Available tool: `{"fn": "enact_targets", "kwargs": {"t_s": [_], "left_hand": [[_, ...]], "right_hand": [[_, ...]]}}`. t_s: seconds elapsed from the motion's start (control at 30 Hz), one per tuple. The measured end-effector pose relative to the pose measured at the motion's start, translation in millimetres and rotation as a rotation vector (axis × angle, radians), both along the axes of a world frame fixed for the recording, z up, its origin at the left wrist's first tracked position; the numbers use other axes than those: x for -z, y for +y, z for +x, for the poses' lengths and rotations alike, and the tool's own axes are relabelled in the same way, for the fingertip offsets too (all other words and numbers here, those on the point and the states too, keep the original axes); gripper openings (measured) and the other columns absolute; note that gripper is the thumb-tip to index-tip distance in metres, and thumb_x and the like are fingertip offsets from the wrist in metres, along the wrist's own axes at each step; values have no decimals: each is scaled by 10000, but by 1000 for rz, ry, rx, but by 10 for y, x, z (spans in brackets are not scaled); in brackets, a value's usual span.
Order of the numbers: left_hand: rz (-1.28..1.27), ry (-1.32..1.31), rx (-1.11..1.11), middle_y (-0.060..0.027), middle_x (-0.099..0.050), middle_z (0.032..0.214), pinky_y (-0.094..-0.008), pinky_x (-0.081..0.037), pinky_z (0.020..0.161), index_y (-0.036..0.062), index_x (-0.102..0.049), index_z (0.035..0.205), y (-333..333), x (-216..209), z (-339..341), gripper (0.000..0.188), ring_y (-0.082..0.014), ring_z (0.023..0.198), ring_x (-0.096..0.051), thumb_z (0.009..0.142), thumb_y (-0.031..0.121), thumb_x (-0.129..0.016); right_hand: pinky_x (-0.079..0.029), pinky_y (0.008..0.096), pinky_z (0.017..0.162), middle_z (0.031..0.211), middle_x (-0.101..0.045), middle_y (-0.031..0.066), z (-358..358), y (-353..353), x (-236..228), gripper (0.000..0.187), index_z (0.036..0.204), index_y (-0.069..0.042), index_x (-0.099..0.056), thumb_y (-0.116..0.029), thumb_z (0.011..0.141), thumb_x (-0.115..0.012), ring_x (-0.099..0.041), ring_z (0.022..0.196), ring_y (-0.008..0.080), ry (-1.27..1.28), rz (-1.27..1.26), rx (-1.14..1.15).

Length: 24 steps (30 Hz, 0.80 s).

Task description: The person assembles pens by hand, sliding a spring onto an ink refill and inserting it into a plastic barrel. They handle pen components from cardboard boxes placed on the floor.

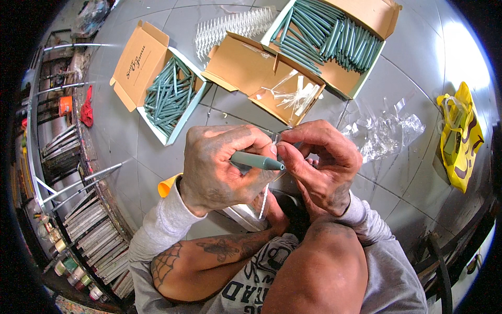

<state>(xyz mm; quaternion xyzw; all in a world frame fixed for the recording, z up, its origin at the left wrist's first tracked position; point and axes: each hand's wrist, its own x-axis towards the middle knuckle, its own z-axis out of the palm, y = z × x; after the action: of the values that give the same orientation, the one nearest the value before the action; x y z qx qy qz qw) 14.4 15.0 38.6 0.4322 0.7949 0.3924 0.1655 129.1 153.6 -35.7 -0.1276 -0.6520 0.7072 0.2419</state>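
Observation:
My left hand (217,162) is closed around a grey-green pen (256,160), its tapered end with a small hole pointing right. Its thumb and forefinger also meet a small clear plastic piece (275,137). Beside it, my right hand (327,159) pinches with thumb and forefinger at that same piece; the fingers hide most of it. Beyond the hands, an open carton (137,68) holds many loose green pens (168,97). A larger carton (340,88) at the far right holds more green pens (353,44). Between them, a brown box (235,65) contains white and clear strips (300,97).
Clear spiky plastic strips (230,29) lie at the back. Crumpled clear wrap (389,131) and a yellow bag (460,141) are to the right on grey floor tiles (387,209). A metal rack (81,188) with stacked frames stands left. My bent knee (319,261) is close below.

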Motion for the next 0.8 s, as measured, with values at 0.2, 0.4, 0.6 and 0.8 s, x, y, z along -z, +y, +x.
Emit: {"fn": "enact_targets", "kwargs": {"t_s": [0.2, 0.4, 0.6, 0.8], "left_hand": [[-20, 24, -14, -65, -653, 657, -293, -481, 539, 35, -654, 741, -15, 2, 14, 127, -185, 561, -639, 786, 134, -720], [-79, 3, -15, -63, -660, 685, -307, -513, 559, 46, -651, 778, -9, -31, 29, 87, -219, 593, -669, 777, 91, -726], [-62, -114, -66, -81, -648, 662, -291, -484, 526, 24, -658, 782, -33, -48, 44, 82, -186, 550, -639, 799, 73, -722], [-19, -74, -33, -85, -647, 659, -298, -489, 522, 30, -665, 787, -67, -17, 51, 70, -199, 544, -638, 791, 67, -724]], "right_hand": [[-461, 232, 509, 839, -702, 59, -14, -20, 26, 172, 914, -9, -731, 4, 750, -780, -623, 591, 89, 24, -17, 9], [-469, 244, 528, 856, -688, 76, -11, -20, 39, 151, 895, -4, -708, 14, 755, -762, -627, 619, 104, 55, -42, 8], [-482, 263, 563, 862, -678, 90, -37, -34, 71, 179, 916, 1, -689, 17, 755, -766, -627, 651, 138, 174, -39, -23], [-497, 278, 583, 864, -679, 103, -45, 48, 26, 183, 919, 3, -681, 36, 756, -757, -644, 689, 172, 189, 119, -18]]}}
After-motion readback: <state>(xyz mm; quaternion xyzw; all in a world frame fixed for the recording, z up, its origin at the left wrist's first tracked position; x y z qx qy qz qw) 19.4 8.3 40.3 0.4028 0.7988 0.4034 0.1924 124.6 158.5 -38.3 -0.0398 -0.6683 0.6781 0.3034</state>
